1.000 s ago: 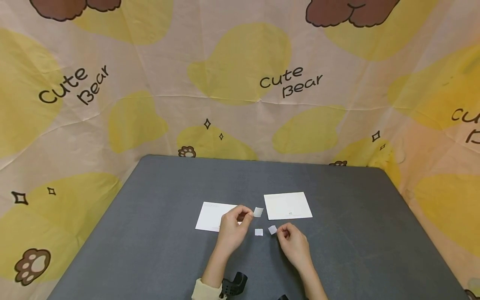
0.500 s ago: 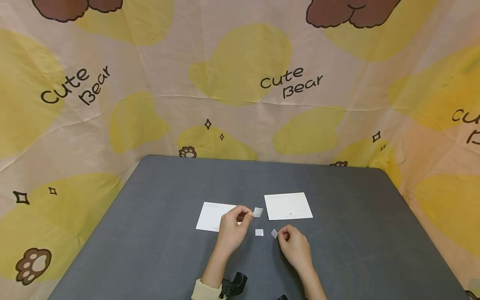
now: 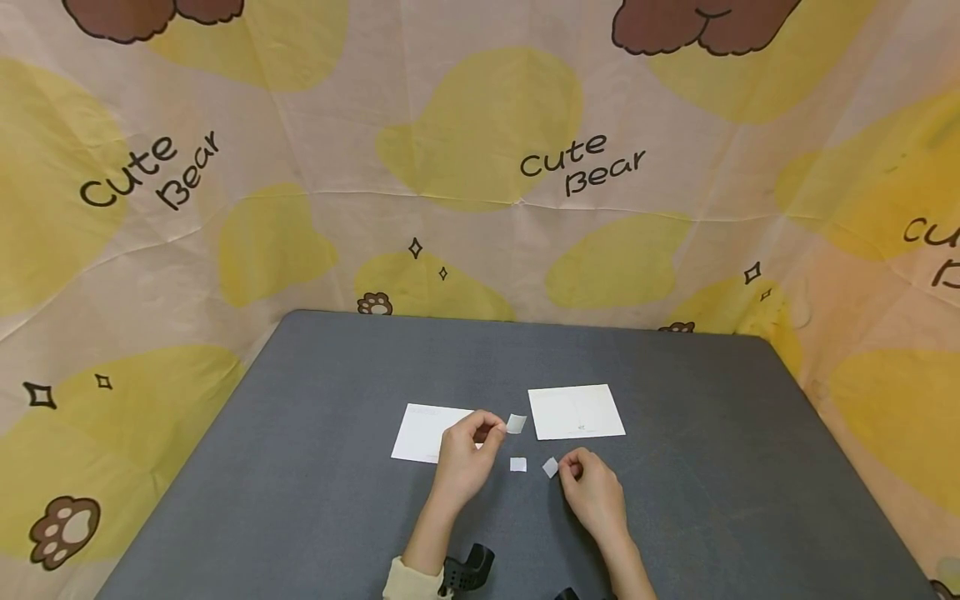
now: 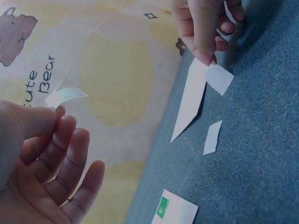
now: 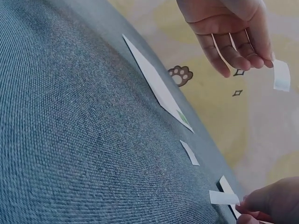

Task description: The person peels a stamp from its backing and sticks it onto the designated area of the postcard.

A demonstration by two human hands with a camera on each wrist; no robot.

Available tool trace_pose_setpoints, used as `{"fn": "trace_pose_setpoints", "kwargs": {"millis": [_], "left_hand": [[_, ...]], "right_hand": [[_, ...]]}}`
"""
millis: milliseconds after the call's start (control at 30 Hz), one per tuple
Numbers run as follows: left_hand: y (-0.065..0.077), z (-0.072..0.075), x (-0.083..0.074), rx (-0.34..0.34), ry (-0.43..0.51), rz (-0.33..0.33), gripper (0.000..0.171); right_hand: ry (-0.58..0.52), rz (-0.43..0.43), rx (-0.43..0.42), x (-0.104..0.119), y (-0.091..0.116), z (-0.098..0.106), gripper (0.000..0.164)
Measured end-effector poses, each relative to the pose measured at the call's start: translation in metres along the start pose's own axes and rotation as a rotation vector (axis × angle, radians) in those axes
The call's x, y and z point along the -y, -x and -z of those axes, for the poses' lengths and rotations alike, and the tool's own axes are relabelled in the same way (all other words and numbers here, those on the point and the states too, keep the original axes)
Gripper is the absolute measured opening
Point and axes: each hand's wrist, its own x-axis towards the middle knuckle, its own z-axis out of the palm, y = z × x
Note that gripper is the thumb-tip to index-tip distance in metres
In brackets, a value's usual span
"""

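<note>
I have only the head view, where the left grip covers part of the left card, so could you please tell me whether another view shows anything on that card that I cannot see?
Observer: Yes, the left wrist view shows a green mark on the left card, near its end towards the right grip.
Operator: Thank you; and is the left piece lying on the table, or is it raised?
Observer: It is raised: both wrist views show the left grip pinching it clear of the table.
</note>
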Motion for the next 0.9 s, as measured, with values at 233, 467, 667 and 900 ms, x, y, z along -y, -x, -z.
{"fn": "trace_pose_setpoints", "kwargs": {"millis": [233, 467, 667, 900], "left_hand": [[0.0002, 0.0004, -0.0003, 0.001, 0.002, 0.006, 0.011], [0.0005, 0.0008, -0.0002, 0.000, 0.002, 0.005, 0.011], [0.0010, 0.0010, 0.0002, -0.001, 0.006, 0.007, 0.010], [0.0013, 0.0006, -0.0004, 0.002, 0.000, 0.011, 0.010]], "right_hand": [[-0.013, -0.014, -0.015, -0.0010, -0.0011, -0.0007, 0.007], [-0.021, -0.015, -0.023, -0.0011, -0.0018, -0.0014, 0.005], [-0.042, -0.006, -0.036, 0.0004, -0.0021, -0.0007, 0.004], [-0.077, -0.014, 0.004, 0.0031, -0.0044, 0.0009, 0.005]]}}
